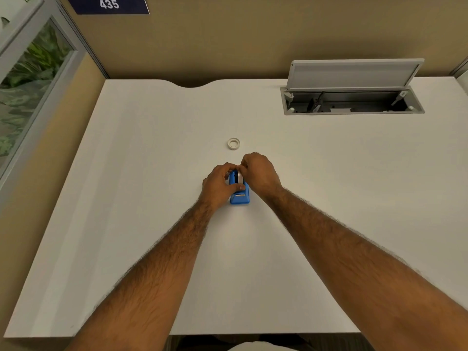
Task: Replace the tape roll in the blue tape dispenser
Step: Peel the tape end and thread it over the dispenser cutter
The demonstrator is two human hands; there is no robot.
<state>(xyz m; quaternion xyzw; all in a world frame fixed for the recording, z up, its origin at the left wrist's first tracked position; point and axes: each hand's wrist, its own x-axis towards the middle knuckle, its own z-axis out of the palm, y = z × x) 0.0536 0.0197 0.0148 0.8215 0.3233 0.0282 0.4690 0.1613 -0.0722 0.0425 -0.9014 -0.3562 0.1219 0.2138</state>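
Note:
The blue tape dispenser [240,197] stands in the middle of the white desk [152,173], its cutter end toward me. My left hand [218,184] wraps around its left side, thumb across the top. From the right, my right hand [259,173] pinches with its fingertips at the tape roll [238,176] seated in the dispenser's far end; only a pale strip of that roll shows between the hands. A second, whitish tape ring [233,143] lies flat on the desk just beyond my hands, touching nothing.
An open cable hatch [352,102] with its grey lid tilted up sits in the desk's far right. A tan partition wall [228,41] closes the back, and a glass panel [30,79] stands at the left.

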